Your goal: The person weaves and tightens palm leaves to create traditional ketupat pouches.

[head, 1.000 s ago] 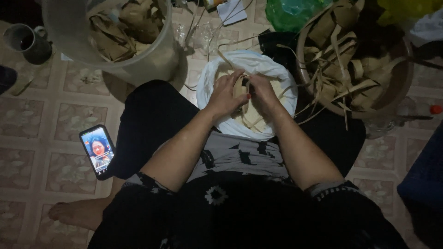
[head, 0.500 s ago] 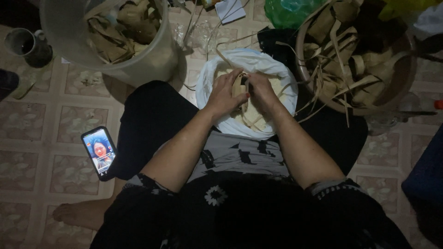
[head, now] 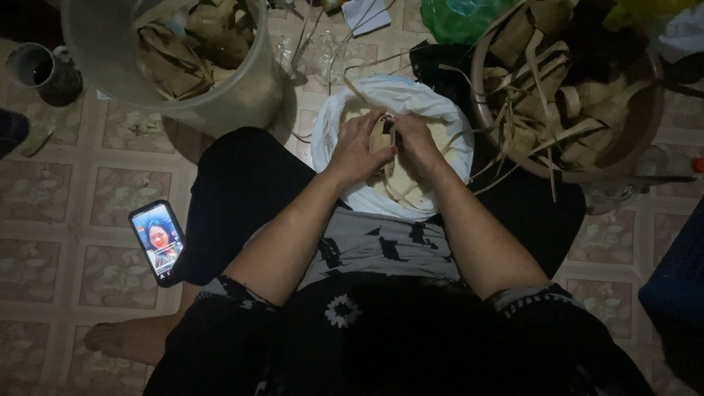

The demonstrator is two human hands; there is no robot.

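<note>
Over the white bowl [head: 345, 158] in our lap, we hold a small leaf pouch [head: 381, 139] between both hands, with our left hand [head: 359, 147] wrapped around its side and our right hand [head: 416, 141] pinching it from the other side. If we squeeze too hard or pull the thin leaf strips [head: 400, 192] the wrong way, we think the pouch could come loose or tear, and whatever is inside could spill out. It is dark here, so we could also miss a strip, or bump the big basket of leaves [head: 631, 139] close by our right arm.
</note>
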